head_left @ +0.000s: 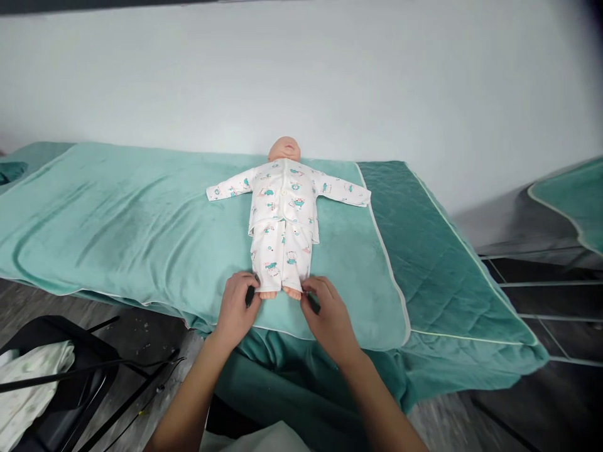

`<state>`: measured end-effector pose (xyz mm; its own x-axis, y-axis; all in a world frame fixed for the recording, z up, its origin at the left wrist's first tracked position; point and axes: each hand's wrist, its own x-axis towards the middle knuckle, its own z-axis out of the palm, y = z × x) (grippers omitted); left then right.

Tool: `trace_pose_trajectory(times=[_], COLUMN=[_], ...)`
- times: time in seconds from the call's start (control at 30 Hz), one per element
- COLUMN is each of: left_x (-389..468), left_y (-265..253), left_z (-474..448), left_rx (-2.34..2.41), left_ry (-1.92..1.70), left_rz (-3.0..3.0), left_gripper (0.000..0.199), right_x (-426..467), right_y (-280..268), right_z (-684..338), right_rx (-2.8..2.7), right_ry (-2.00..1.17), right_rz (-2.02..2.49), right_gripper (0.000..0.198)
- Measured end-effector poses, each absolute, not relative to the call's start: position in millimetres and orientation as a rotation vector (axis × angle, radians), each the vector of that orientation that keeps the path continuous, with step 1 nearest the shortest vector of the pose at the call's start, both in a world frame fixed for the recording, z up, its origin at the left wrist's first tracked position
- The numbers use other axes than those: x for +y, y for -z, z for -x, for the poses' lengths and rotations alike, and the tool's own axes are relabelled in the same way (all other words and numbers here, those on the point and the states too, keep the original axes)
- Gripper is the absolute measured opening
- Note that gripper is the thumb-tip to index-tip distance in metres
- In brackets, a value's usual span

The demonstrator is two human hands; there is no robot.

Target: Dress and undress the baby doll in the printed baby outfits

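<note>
Your left hand (237, 309) and right hand (331, 318) each pinch a trouser cuff (267, 290). Shirt (284, 194) and trousers (293, 251) on the doll (285, 150); feet (268, 295) bare.

No lettering, label, brand, number or sign can be read anywhere in view.

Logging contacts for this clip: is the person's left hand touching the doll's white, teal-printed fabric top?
Apart. The head view shows a gap: the left hand is at the bottom of the white printed trousers, short of the top.
</note>
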<state>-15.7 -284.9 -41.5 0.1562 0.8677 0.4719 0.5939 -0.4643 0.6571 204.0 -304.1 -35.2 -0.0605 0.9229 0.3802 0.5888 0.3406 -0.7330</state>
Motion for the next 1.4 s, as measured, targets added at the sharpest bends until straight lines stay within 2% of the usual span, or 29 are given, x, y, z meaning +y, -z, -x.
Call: trace_pose_trajectory(times=[0.27, 0.5, 0.73, 0.87, 1.1, 1.4], left_x=[-294, -297, -302, -301, -292, -287], left_y=[6, 20, 17, 7, 7, 16], left_z=[16, 15, 9, -4, -29, -30], left_rx=[1.258, 1.29, 1.346, 1.349, 1.494, 1.465], left_ry=[-1.304, -1.244, -1.312, -1.206, -0.969, -1.243], left_rz=[-1.969, -2.126, -2.288, -2.41, -2.519, -2.349], left_gripper=[0.013, 0.012, 0.039, 0.032, 0.025, 0.014], right_x=[-312, -311, -313, -312, -308, -309], right_y=[-9, -6, 19, 28, 28, 25], right_z=[-203, -203, -207, -207, -205, -210], right_rx=[-1.559, -1.558, -1.633, -1.672, -1.714, -1.73], right_ry=[-0.638, -0.657, -0.595, -0.533, -0.549, -0.625], right_rz=[1.253, 1.285, 1.327, 1.375, 1.421, 1.377], right_gripper=[0.006, 0.003, 0.018, 0.023, 0.007, 0.006])
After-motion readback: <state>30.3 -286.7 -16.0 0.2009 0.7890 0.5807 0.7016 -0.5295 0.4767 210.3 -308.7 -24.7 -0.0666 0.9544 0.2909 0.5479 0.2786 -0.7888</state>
